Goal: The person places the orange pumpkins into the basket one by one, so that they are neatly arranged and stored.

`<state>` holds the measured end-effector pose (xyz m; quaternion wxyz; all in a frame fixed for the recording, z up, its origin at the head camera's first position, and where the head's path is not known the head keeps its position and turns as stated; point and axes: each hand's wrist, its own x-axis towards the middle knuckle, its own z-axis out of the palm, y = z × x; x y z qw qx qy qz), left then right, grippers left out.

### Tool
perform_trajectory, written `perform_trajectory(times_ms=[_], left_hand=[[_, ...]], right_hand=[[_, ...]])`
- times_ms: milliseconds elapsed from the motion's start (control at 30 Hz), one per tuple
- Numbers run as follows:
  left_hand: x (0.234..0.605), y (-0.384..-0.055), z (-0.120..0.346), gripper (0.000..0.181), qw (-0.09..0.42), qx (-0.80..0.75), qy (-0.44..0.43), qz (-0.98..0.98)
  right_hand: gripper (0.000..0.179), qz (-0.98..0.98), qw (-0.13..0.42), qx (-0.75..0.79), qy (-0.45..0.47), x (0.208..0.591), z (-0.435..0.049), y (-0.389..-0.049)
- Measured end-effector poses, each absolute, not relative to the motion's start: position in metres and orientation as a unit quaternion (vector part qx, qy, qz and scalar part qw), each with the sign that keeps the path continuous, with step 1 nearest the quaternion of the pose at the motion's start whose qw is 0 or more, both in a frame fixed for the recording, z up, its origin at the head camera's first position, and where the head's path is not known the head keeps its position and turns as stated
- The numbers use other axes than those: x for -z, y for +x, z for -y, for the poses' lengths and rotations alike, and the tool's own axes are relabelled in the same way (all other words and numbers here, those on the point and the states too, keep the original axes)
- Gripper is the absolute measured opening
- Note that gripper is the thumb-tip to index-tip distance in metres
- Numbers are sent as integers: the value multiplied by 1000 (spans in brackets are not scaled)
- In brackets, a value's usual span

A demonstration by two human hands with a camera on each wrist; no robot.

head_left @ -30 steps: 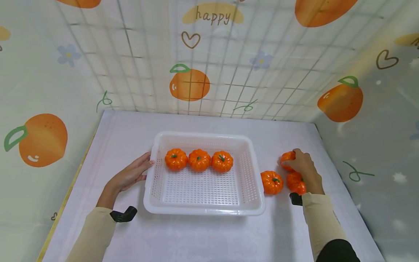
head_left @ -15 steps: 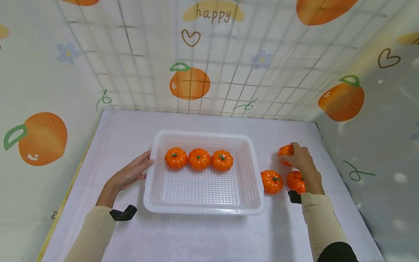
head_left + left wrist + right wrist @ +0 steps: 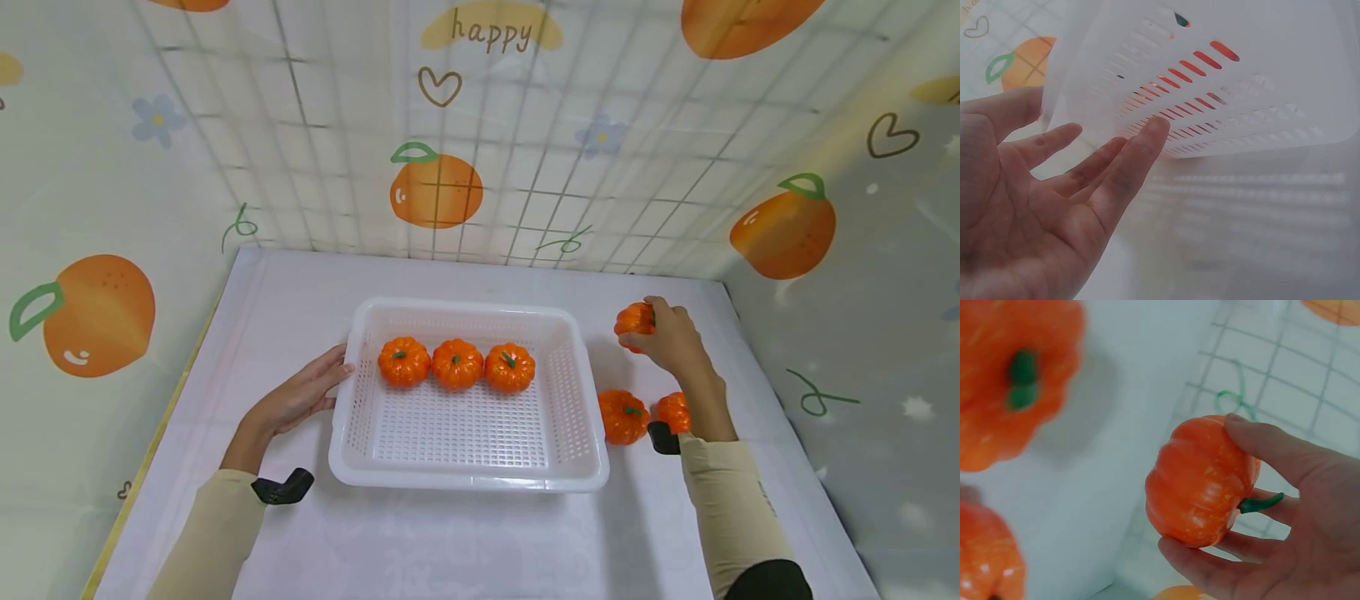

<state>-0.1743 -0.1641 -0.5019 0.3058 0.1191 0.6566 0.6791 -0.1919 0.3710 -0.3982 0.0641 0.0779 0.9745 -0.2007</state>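
A small orange pumpkin (image 3: 1200, 481) with a green stem is gripped by my right hand (image 3: 675, 337), thumb on one side and fingers on the other. In the head view it hangs over the table to the right of a white perforated plastic basket (image 3: 465, 479). Three like pumpkins (image 3: 457, 365) sit in a row inside the basket. My left hand (image 3: 303, 392) rests against the basket's left wall, its fingers relaxed; in the left wrist view the thumb and fingers (image 3: 1125, 169) lie along the slotted side.
Two more pumpkins stand on the white table (image 3: 450, 550): one pumpkin (image 3: 622, 417) right beside the basket, another pumpkin (image 3: 673, 412) partly behind the right wrist. Printed cloth walls (image 3: 525, 125) with oranges and a grid rise at the back and sides.
My right hand has lifted the pumpkin off the table and carried it up and leftward toward the basket. The left hand and the basket have stayed put.
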Motion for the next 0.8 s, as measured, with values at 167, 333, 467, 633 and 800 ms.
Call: perform_trajectory(times_ms=[167,333,467,633,800], left_hand=[[501,-175,164,65,307,-682,118,-653],[502,-174,164,64,306,-682,120,-653],[502,-174,163,64,305,-681,119,-655],[501,-174,164,65,303,-680,121,-657],[502,-176,164,66,301,-681,123,-656]], right_hand=[[80,-976,52,206,55,380,-352,-193],[79,-975,50,212,43,367,-331,-192],[78,-974,48,218,35,357,-314,-191],[76,-972,41,231,9,350,-293,-190],[74,-970,45,239,-20,346,-271,-192]])
